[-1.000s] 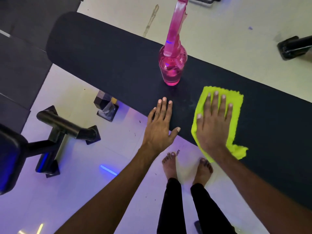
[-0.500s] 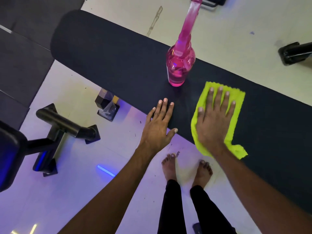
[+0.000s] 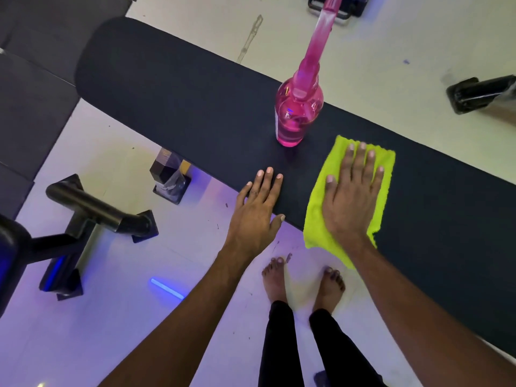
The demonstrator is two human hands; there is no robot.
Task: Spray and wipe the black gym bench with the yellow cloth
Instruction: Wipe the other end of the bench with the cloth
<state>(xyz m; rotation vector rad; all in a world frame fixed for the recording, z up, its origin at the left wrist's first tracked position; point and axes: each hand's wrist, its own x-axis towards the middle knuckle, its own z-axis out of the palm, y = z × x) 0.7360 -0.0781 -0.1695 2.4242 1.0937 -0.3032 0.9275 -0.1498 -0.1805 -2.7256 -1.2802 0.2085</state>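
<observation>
The black gym bench (image 3: 173, 88) runs diagonally from upper left to lower right. A pink spray bottle (image 3: 298, 113) stands upright on it, near the middle. My right hand (image 3: 353, 196) lies flat with spread fingers on the yellow cloth (image 3: 317, 219), pressing it onto the bench's near edge just right of the bottle. The cloth's lower corner hangs over the edge. My left hand (image 3: 255, 213) rests open on the bench's near edge, left of the cloth, holding nothing.
My bare feet (image 3: 303, 280) stand on the pale tiled floor close to the bench. A black metal frame with a tube (image 3: 95, 210) sits at the left, a bench foot (image 3: 170, 177) under the pad, another black foot (image 3: 480, 93) at upper right.
My right hand and the cloth have slid slightly along the bench, staying beside the bottle. The view has shifted a little. My left hand stays on the bench edge.
</observation>
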